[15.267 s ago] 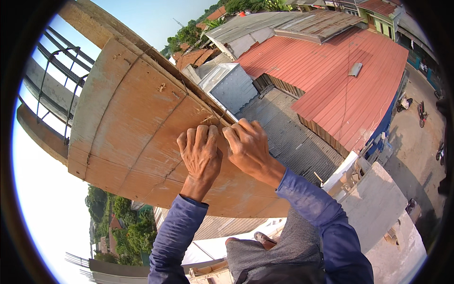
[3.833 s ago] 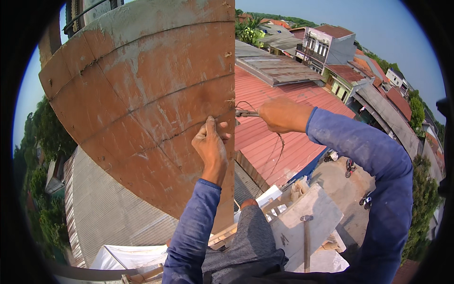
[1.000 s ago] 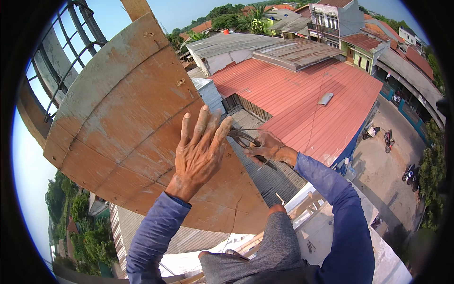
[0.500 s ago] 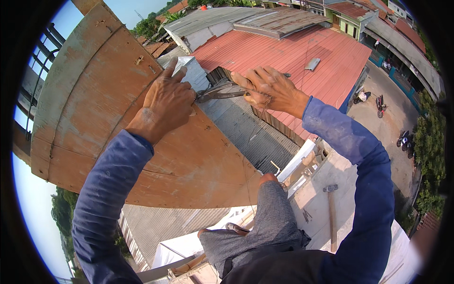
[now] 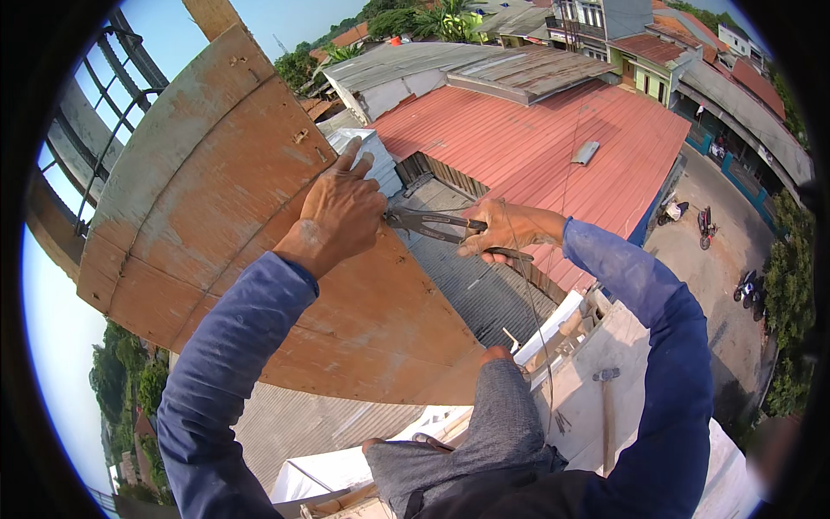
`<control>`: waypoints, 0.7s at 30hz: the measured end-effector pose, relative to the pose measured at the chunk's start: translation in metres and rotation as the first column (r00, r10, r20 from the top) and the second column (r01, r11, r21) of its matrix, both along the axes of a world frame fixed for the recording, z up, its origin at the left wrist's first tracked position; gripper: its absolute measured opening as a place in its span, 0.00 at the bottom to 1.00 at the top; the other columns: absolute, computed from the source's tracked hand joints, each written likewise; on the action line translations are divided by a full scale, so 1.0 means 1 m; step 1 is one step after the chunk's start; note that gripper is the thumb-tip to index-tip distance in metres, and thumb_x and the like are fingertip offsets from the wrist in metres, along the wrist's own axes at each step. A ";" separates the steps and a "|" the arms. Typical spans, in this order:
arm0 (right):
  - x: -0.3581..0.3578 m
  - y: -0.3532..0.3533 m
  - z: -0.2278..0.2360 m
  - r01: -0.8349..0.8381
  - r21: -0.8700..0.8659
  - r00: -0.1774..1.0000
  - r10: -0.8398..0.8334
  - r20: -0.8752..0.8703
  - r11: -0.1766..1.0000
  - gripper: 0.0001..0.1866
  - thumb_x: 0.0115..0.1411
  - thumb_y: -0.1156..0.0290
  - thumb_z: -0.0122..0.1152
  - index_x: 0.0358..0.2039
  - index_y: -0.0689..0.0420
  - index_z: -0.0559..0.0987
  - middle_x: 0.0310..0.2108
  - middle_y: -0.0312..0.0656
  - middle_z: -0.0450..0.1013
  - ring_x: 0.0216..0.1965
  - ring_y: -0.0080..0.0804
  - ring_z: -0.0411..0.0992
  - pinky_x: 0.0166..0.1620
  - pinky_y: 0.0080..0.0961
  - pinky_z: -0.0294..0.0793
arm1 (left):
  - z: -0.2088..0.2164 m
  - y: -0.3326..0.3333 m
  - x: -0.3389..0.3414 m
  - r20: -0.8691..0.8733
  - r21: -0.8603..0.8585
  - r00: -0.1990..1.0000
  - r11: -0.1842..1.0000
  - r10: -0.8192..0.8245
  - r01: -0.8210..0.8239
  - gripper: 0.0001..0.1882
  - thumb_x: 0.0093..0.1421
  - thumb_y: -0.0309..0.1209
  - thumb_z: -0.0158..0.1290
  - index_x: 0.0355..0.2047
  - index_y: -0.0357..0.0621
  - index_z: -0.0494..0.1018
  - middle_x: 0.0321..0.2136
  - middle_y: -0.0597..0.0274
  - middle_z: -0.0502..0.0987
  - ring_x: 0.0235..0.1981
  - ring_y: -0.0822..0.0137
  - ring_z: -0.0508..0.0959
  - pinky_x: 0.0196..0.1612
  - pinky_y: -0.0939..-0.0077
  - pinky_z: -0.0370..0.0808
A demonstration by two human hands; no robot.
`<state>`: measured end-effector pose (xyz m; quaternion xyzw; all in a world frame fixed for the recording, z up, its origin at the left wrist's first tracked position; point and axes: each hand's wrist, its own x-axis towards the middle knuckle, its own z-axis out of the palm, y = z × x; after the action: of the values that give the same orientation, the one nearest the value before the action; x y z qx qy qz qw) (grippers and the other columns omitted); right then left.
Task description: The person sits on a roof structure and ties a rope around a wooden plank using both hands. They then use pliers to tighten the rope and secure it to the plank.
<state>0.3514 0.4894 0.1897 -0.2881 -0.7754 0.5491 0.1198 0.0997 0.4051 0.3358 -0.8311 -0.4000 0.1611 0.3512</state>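
My left hand rests against the edge of a curved, rust-brown wooden form panel, fingers curled at the spot where the pincers' jaws meet it. My right hand grips the handles of long metal pincers, which point left toward my left hand. A thin wire hangs from my right hand down past my knee. Both arms wear blue long sleeves.
I am high above red and grey metal roofs. A hammer lies on the pale concrete ledge below right. A street with parked motorbikes runs at right. A railing stands behind the panel.
My view has tilted back up. My left hand has slid along the panel edge, and my right hand has brought the pincers' jaws up to it.
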 end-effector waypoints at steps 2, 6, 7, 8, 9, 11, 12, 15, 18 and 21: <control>-0.001 -0.001 0.003 -0.030 -0.189 0.999 0.025 -0.032 0.981 0.17 0.63 0.58 0.71 0.28 0.60 0.82 0.18 0.36 0.76 0.16 0.18 0.74 0.19 0.15 0.74 | 0.003 0.001 0.001 -0.030 -0.056 0.994 0.992 0.108 -0.109 0.07 0.51 0.32 0.59 0.29 0.51 0.85 0.36 0.66 0.85 0.65 0.56 0.70 0.79 0.52 0.43; -0.006 -0.008 0.003 -0.021 -0.177 0.989 -0.006 -0.150 0.984 0.22 0.60 0.55 0.73 0.30 0.65 0.82 0.16 0.38 0.74 0.15 0.21 0.73 0.19 0.22 0.76 | -0.010 -0.015 0.001 -0.008 0.157 1.000 0.988 -0.004 0.006 0.07 0.57 0.35 0.57 0.31 0.52 0.85 0.42 0.67 0.83 0.64 0.57 0.71 0.79 0.50 0.41; -0.007 -0.008 0.002 0.010 -0.142 0.992 -0.028 -0.126 0.990 0.21 0.61 0.55 0.73 0.31 0.65 0.82 0.16 0.38 0.74 0.15 0.22 0.74 0.19 0.22 0.76 | -0.021 -0.025 0.001 0.035 0.299 0.994 0.950 -0.104 0.089 0.07 0.58 0.35 0.58 0.32 0.51 0.84 0.43 0.67 0.83 0.63 0.57 0.72 0.78 0.50 0.45; -0.007 -0.009 0.002 0.037 -0.109 0.993 -0.049 -0.109 0.993 0.21 0.61 0.56 0.72 0.31 0.64 0.82 0.16 0.38 0.74 0.15 0.23 0.74 0.19 0.22 0.76 | -0.035 -0.035 0.003 0.056 0.436 0.977 0.886 -0.205 0.160 0.07 0.59 0.35 0.58 0.32 0.51 0.84 0.44 0.66 0.83 0.62 0.58 0.72 0.77 0.50 0.49; -0.007 -0.009 0.002 0.041 0.047 0.998 -0.038 -0.057 0.998 0.19 0.62 0.57 0.72 0.32 0.64 0.82 0.16 0.38 0.74 0.16 0.23 0.74 0.19 0.22 0.74 | -0.054 -0.047 0.006 0.397 0.356 0.893 0.933 -0.211 0.062 0.07 0.59 0.35 0.59 0.33 0.49 0.84 0.43 0.65 0.83 0.59 0.59 0.74 0.72 0.53 0.56; -0.006 -0.006 0.003 0.039 0.036 0.997 -0.036 -0.064 0.999 0.18 0.63 0.59 0.71 0.32 0.63 0.82 0.16 0.38 0.74 0.16 0.23 0.74 0.18 0.22 0.72 | -0.094 -0.070 0.014 0.830 0.125 0.555 0.987 -0.048 -0.101 0.07 0.59 0.35 0.61 0.35 0.47 0.83 0.39 0.61 0.83 0.54 0.58 0.77 0.63 0.56 0.66; -0.006 -0.005 0.004 0.048 0.034 0.997 -0.046 -0.067 0.998 0.17 0.63 0.59 0.71 0.32 0.62 0.82 0.16 0.37 0.74 0.16 0.23 0.74 0.18 0.22 0.71 | -0.111 -0.077 0.016 0.927 -0.005 0.368 0.986 0.067 -0.167 0.08 0.60 0.34 0.61 0.37 0.46 0.83 0.36 0.59 0.83 0.51 0.57 0.78 0.58 0.58 0.68; -0.008 0.000 0.005 0.036 0.057 0.998 -0.033 -0.056 0.998 0.15 0.62 0.61 0.71 0.31 0.62 0.82 0.15 0.37 0.74 0.16 0.21 0.73 0.18 0.22 0.71 | -0.153 -0.090 0.020 0.949 -0.286 -0.200 0.936 0.245 -0.207 0.09 0.62 0.35 0.61 0.37 0.44 0.83 0.35 0.57 0.83 0.46 0.58 0.80 0.57 0.62 0.70; -0.015 -0.002 0.006 0.093 0.119 0.994 -0.085 -0.068 0.989 0.13 0.63 0.62 0.70 0.32 0.61 0.82 0.15 0.36 0.73 0.15 0.19 0.71 0.18 0.22 0.70 | -0.173 -0.104 0.005 0.874 -0.228 -0.474 0.952 0.108 -0.204 0.10 0.61 0.34 0.63 0.39 0.43 0.82 0.37 0.56 0.82 0.50 0.57 0.78 0.58 0.62 0.69; -0.015 -0.008 0.011 0.098 0.121 0.994 -0.092 -0.056 0.988 0.12 0.63 0.64 0.70 0.34 0.61 0.81 0.20 0.36 0.74 0.18 0.18 0.72 0.21 0.20 0.70 | -0.181 -0.136 -0.038 0.938 0.265 -0.024 0.763 -0.345 -0.590 0.20 0.61 0.34 0.65 0.52 0.43 0.77 0.50 0.53 0.77 0.59 0.54 0.72 0.62 0.60 0.67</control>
<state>0.3360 0.4811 0.2009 -0.3028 -0.7900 0.5008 0.1828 0.0613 0.2693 0.1551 -0.4703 -0.6311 -0.5867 0.1906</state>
